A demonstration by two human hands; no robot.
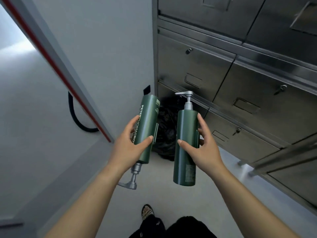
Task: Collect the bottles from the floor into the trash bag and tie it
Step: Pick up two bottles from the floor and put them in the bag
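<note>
With both hands [204, 148] wrapped around green pump bottles [186, 145], black trash bag [165, 133] sits just beyond fingertips, between them.

place: utility or storage corridor, staff-type area | evidence: bank of stainless-steel locker doors with small latches and label frames [240, 93] | plain grey-white wall panel [103, 48] | pale smooth floor [163, 194] | black hose loop [77, 121]
</note>
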